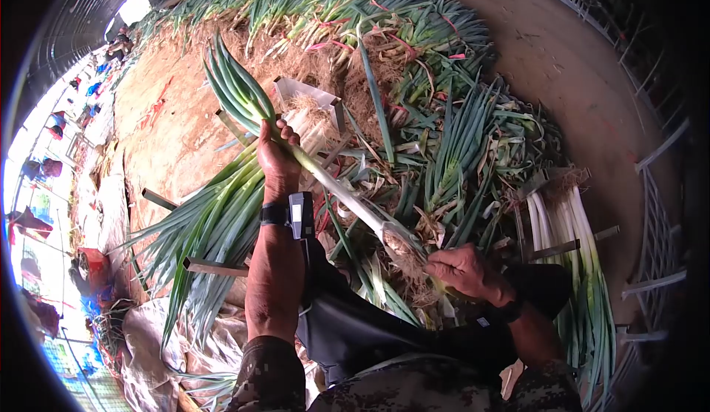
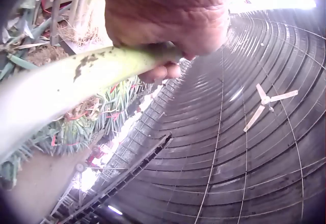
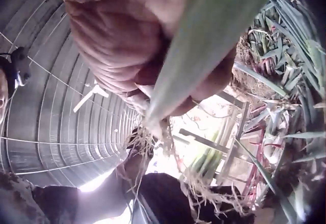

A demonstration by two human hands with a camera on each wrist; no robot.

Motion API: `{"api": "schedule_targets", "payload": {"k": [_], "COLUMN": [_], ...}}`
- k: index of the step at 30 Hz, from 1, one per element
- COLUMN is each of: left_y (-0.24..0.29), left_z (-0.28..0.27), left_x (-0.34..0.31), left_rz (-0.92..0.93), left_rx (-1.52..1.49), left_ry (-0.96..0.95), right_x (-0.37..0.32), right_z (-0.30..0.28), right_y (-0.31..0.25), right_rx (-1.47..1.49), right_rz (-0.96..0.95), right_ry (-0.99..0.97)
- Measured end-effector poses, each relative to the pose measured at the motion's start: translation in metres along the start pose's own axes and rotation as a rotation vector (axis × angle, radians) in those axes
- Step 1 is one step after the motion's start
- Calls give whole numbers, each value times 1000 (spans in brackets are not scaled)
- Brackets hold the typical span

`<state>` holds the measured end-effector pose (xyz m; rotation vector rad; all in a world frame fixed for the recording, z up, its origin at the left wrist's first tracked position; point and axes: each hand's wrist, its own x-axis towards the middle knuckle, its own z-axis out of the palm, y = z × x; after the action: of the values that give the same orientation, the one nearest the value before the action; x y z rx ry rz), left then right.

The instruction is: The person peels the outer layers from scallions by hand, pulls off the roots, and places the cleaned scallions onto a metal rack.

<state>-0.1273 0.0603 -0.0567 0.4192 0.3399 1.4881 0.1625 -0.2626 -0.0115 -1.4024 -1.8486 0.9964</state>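
My left hand (image 1: pixel 278 159) grips a long green onion (image 1: pixel 336 188) where the white stalk turns to leaves. The leaves fan up past the hand, and the stalk slants down to the right toward a brown root end (image 1: pixel 405 253). In the left wrist view the stalk, with dark specks, runs out from under the curled fingers (image 2: pixel 160 72). Close by the roots, my right hand (image 1: pixel 467 273) pinches a strip of outer leaf. The right wrist view shows this green leaf (image 3: pixel 204 45) against the curled fingers, with stringy roots (image 3: pixel 214 191) below; its fingertips are partly hidden.
More green onions lie on a metal-legged rack (image 1: pixel 214 268) at left. White-stalked onions (image 1: pixel 577 242) rest on another rack at right. Stripped leaves (image 1: pixel 451 160) pile up ahead, and tied bundles (image 1: pixel 325 20) line the back of the dirt floor (image 1: pixel 170 116).
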Motion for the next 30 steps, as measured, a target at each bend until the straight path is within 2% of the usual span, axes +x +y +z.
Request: {"api": "schedule_targets", "payload": {"k": [1,4,5,8,9,12,15,18,19,22,25,28,29,30], "left_y": [0,-1,0,2,2,-1,-6,-5,-5,-5,-9,-7,-7,-8], "left_z": [-6,-12,-10,-3,0,14,26,29,28,26,28,30,29,26], "left_x": [1,2,2,2,0,-6,-12,-12,-12,-10,-10,-10,-11,-11], "left_rz": [19,95,110,121,116,109,93,65,59,38,17,-13,-19,-20], "left_rx": [21,76,84,107,109,135,126,87,78,32,22,0,0,0], "left_ry": [10,57,66,52,39,6,-17,-28,-34,-54,-58,-89,-82,-69], "right_x": [-7,-25,-29,-19,-10,21,49,59,61,68,77,74,72,70], "right_z": [4,-8,-5,-13,-17,-18,10,12,12,17,18,17,20,20], "right_y": [9,-1,16,22,15,-13,15,15,8,21,19,20,20,23], "right_rx": [-91,72,37,236,222,65,191,365,347,59,38,174,199,137], "right_rz": [-164,211,142,291,217,151,-44,285,282,-13,78,-19,-61,-86], "right_ry": [106,6,24,79,132,73,92,-59,-16,135,77,17,67,52]}}
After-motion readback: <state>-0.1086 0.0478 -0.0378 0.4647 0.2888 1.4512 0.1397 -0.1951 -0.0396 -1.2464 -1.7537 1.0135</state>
